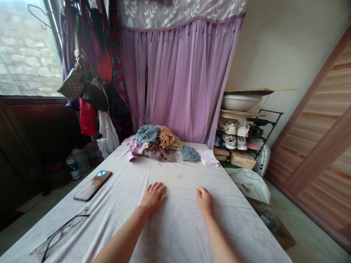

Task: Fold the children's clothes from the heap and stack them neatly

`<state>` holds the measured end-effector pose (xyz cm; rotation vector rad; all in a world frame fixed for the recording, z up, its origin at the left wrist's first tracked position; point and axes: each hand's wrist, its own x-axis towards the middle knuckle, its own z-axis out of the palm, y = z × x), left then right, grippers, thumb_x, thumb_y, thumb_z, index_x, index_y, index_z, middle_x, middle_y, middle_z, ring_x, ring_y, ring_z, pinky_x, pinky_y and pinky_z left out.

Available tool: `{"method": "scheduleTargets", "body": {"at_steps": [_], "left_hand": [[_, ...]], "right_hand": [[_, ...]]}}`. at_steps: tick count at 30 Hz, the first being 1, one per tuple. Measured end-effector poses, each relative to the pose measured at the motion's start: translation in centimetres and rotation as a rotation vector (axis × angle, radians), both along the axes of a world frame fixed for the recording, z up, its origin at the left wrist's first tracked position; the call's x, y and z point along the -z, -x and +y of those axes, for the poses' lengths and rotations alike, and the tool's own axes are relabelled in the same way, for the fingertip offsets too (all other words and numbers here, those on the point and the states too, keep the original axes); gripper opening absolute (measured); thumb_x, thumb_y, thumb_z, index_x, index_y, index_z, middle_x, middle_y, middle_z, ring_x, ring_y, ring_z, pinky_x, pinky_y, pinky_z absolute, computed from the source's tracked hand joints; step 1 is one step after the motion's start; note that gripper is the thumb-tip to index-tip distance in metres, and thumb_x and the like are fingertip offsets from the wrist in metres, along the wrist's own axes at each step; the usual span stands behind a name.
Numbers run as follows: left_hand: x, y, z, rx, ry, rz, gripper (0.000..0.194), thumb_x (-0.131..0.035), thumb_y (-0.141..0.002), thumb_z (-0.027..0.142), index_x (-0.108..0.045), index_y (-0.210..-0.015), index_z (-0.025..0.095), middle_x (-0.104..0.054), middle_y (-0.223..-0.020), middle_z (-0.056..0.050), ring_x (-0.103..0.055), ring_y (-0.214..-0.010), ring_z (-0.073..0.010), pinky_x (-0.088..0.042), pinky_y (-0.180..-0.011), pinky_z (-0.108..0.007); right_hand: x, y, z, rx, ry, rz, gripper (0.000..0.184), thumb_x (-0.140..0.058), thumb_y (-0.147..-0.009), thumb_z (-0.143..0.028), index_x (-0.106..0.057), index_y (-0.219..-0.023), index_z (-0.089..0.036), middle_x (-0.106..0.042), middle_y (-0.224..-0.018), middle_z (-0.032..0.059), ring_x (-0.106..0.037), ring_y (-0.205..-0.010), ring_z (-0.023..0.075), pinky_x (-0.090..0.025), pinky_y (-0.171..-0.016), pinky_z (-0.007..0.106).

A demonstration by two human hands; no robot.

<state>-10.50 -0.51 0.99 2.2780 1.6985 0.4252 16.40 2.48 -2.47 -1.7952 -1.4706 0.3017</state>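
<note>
Fingers (158, 186) of the left hand (153, 199) lie slightly apart, palm down on the sheet (178, 233). Those of the right hand (205, 201) are curled together, just above or on the sheet; which, I cannot tell. Glasses (59, 231) rest near the left edge, and beyond them a phone (93, 185) lies camera side up. Past both hands, at the far end, sits a heap of crumpled clothes (156, 143), blue, orange, purple and brown. Just right of it lie a small blue-grey garment (190, 154) and a folded pale garment (210, 157). Farther right, a rack (267, 126) holds shoes (230, 140) below a white basin (241, 102). Behind the heap hangs a purple curtain (175, 84).
</note>
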Motion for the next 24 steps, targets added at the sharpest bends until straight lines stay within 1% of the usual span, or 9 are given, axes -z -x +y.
{"method": "scheduleTargets", "body": {"at_steps": [4,10,17,24], "left_hand": [[-0.2,0.6,-1.2,-0.040,-0.009,0.016,0.049,-0.046,-0.092,0.035,-0.051,-0.139,0.021,-0.043,-0.152,-0.009,-0.033,-0.143,-0.0286,-0.022,-0.118,-0.052],[0.0,1.1,-2.3,-0.115,-0.032,0.051,0.046,-0.042,-0.094,0.037,-0.053,-0.137,0.023,-0.045,-0.151,-0.006,-0.034,-0.142,-0.0270,-0.023,-0.118,-0.048],[0.5,1.3,-2.5,-0.127,-0.053,0.050,0.047,-0.042,-0.094,0.037,-0.053,-0.137,0.024,-0.046,-0.150,-0.005,-0.035,-0.142,-0.0268,-0.024,-0.118,-0.049],[0.5,1.2,-2.5,-0.131,-0.073,0.074,0.045,-0.043,-0.094,0.034,-0.053,-0.137,0.023,-0.048,-0.149,-0.004,-0.036,-0.141,-0.0268,-0.025,-0.118,-0.048]], "right_hand": [[0.2,0.0,-0.1,-0.003,-0.015,-0.029,0.027,-0.046,-0.078,-0.025,-0.073,-0.083,-0.026,-0.076,-0.094,0.0060,-0.070,-0.089,0.0227,-0.050,-0.077,0.029],[0.1,0.0,-0.8,-0.023,0.018,-0.124,0.034,-0.042,-0.082,-0.022,-0.074,-0.092,-0.019,-0.075,-0.098,0.0086,-0.069,-0.093,0.0216,-0.048,-0.080,0.027],[0.0,0.1,-1.4,-0.010,0.020,-0.151,0.034,-0.042,-0.082,-0.023,-0.074,-0.092,-0.021,-0.076,-0.098,0.0067,-0.069,-0.090,0.0204,-0.048,-0.076,0.025],[0.0,0.2,-1.3,-0.013,-0.031,-0.113,0.031,-0.044,-0.080,-0.024,-0.075,-0.086,-0.022,-0.076,-0.091,0.0063,-0.068,-0.083,0.0201,-0.047,-0.073,0.026]]}}
